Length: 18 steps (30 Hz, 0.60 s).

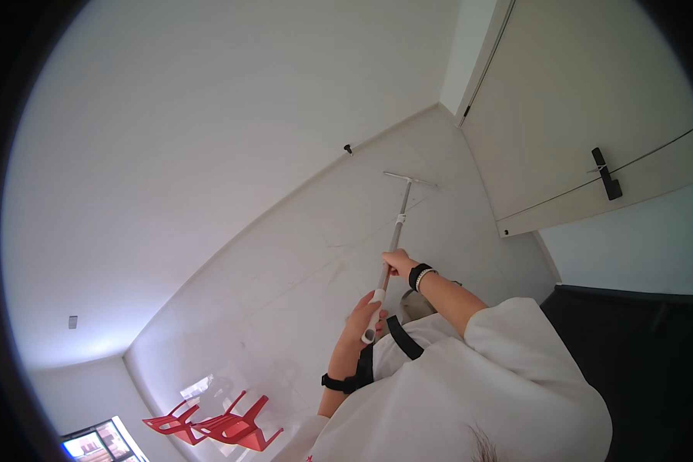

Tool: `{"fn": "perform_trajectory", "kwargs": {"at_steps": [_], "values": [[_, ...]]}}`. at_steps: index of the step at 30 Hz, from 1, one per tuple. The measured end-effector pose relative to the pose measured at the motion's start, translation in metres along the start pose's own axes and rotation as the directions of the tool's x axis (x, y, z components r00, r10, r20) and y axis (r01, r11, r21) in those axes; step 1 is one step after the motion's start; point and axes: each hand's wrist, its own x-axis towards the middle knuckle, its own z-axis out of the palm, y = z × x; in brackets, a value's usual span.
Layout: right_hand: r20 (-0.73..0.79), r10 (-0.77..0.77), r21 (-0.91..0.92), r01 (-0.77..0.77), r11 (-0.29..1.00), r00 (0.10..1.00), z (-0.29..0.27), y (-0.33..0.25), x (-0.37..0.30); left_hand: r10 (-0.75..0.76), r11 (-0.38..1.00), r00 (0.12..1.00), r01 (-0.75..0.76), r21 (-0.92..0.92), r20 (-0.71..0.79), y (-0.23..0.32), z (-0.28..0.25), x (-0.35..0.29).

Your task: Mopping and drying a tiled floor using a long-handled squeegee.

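A long-handled floor squeegee (403, 206) reaches away from me, its thin wide head resting on the pale tiled floor. My left hand (359, 316) is wrapped round the white grip at the near end of the pole. Further along the shaft, my right hand (397, 262) is closed round the grey pole. Both wrists carry black straps, and a light beaded bracelet sits beside the right one. Part of a beige shoe (417, 305) shows below the right forearm.
A white wall (169, 154) runs along the left, with a small black door stop (348, 148) at its foot. The light door (577, 115) with a black handle (607, 174) stands at right. Red chairs (235, 423) and a window (104, 443) are at lower left.
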Motion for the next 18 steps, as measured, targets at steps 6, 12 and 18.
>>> {"fn": "perform_trajectory", "kwargs": {"at_steps": [6,12,18], "values": [[0.027,0.159,-0.11,-0.155,0.982,0.987,-0.028,0.015,0.028,-0.029,0.999,0.995,0.026,-0.029,-0.097,-0.025,0.039,-0.004],[0.385,0.51,-0.49,-0.298,0.819,0.769,-0.029,0.044,0.011,-0.133,0.99,0.951,0.113,-0.086,-0.279,-0.05,0.05,-0.071],[0.671,0.518,-0.398,-0.331,0.856,0.531,0.029,0.1,-0.049,-0.207,0.966,0.846,0.257,0.035,-0.491,-0.041,0.061,-0.17]]}}
